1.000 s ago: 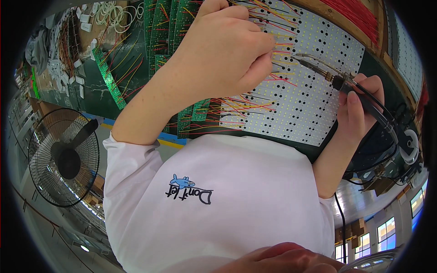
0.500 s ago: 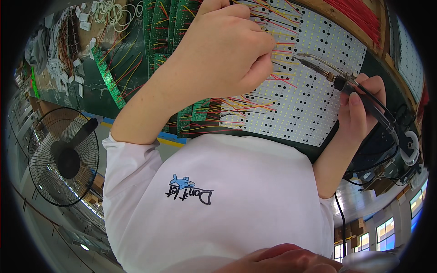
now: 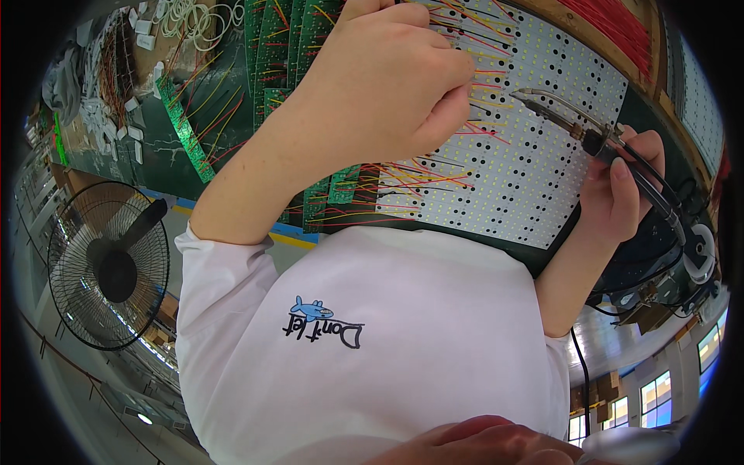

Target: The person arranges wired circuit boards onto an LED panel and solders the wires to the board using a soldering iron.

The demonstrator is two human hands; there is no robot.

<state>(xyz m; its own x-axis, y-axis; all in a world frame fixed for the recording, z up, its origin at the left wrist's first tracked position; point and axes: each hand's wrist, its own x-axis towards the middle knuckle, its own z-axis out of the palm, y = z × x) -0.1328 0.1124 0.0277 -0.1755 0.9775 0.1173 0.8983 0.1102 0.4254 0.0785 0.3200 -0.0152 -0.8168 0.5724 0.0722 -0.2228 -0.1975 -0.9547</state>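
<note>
White LED board (image 3: 535, 170), dotted with rows of small pads and dark holes, fills the far middle of the view, tilted across a green bench (image 3: 147, 155). Left hand (image 3: 387, 85) hovers over the board's left part, fingers curled shut and pinched together at the tips over a bunch of thin red, yellow and black wires (image 3: 434, 174); whether one wire is caught in the pinch cannot be told. These wires fan out from the board's left edge toward green circuit strips (image 3: 333, 190) that lie just beside it.

Right hand (image 3: 620, 190) sits at the board's right edge, fingers wrapped tight around the dark handle of a soldering iron (image 3: 589, 136). The iron's metal tip points left, over the board, near the left fingertips but apart from them. Its black cable runs off to the right and down.

Near the camera, a white shirt (image 3: 372, 349) with a small blue fish drawing covers the chest. On the left stands a black fan (image 3: 108, 263) on the floor. Far left on the bench lie white connectors (image 3: 132, 101) and a coil of pale wire (image 3: 190, 15). A red wire bundle (image 3: 612, 23) lies along the far right.
</note>
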